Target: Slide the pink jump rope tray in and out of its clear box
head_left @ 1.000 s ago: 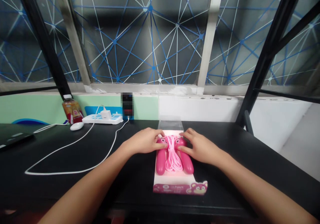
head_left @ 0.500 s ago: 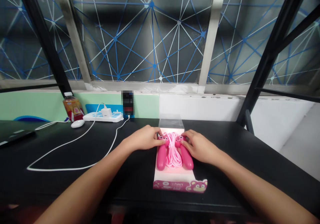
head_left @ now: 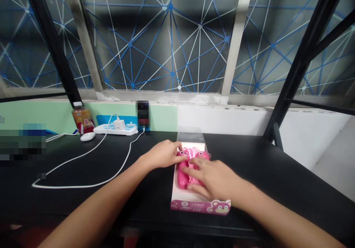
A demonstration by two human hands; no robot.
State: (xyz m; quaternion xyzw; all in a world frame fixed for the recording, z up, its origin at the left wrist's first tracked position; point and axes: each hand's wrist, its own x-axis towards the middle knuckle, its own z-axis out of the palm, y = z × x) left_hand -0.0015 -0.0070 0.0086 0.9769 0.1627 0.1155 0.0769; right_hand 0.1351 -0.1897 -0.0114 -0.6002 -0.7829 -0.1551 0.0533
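Observation:
A pink skipping rope [head_left: 182,174] with two bear-headed handles lies on a pink and white backing card [head_left: 198,204] on the black desk [head_left: 277,174]. A clear plastic cover [head_left: 190,137] stands at the card's far end. My left hand [head_left: 163,154] rests at the card's far left corner, fingertips on the left handle's head, fingers curled. My right hand [head_left: 213,179] lies over the rope and the right handle, fingers spread, hiding most of them.
At the back left stand a drink bottle [head_left: 81,119], a white mouse [head_left: 87,136] and a white power strip [head_left: 115,129] with a charger. A white cable [head_left: 83,168] loops across the desk's left side. A black frame post [head_left: 294,74] rises at the right.
My right hand has slid from the right handle's head leftward and toward me, and now covers the rope and right handle. My left hand has hardly moved.

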